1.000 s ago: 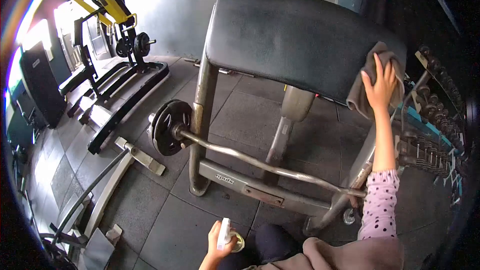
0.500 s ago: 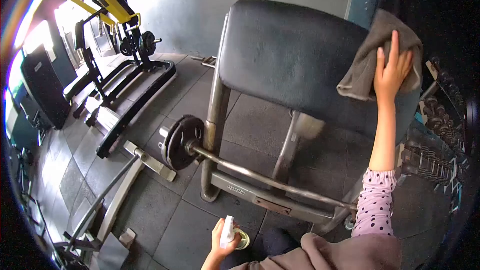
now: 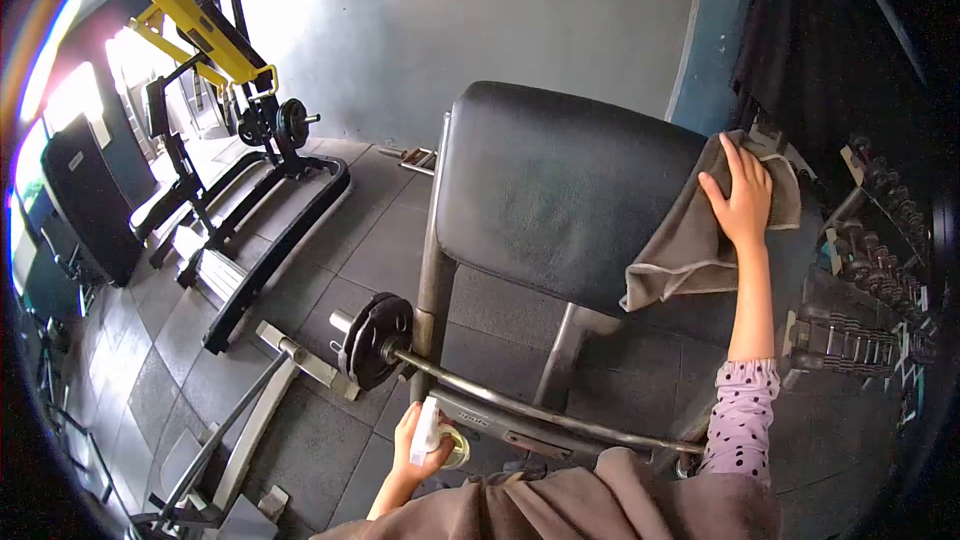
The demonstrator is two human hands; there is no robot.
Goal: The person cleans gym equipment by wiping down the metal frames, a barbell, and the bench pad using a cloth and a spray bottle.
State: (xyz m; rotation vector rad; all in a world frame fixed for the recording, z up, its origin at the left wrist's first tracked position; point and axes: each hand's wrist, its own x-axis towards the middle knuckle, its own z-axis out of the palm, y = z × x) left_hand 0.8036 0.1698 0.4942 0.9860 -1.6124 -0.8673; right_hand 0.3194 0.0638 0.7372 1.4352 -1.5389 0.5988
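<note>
My right hand (image 3: pixel 746 208) lies flat on a grey-brown cloth (image 3: pixel 690 230), its fingers stretched out and the thumb apart. Beneath it, the cloth drapes over the right end of a black padded bench pad (image 3: pixel 560 180) and hangs past the pad's lower edge. Low in the view, my left hand (image 3: pixel 405 445) is closed round a spray bottle (image 3: pixel 427 430) with a white trigger head. Part of its yellowish clear body shows beside the fingers. The bottle is close to the bench's lower frame (image 3: pixel 480 415).
A curved-looking barbell (image 3: pixel 520 402) with black plates (image 3: pixel 378 342) rests across the bench front. Dumbbell racks (image 3: pixel 850 340) stand at the right. A yellow and black weight machine (image 3: pixel 205 25) is at the back left. Another metal frame (image 3: pixel 255 430) lies low at the left.
The view has tilted up, so the bench sits lower in the picture. My right hand and the cloth have shifted toward the left along the pad. My left hand still holds the spray bottle.
</note>
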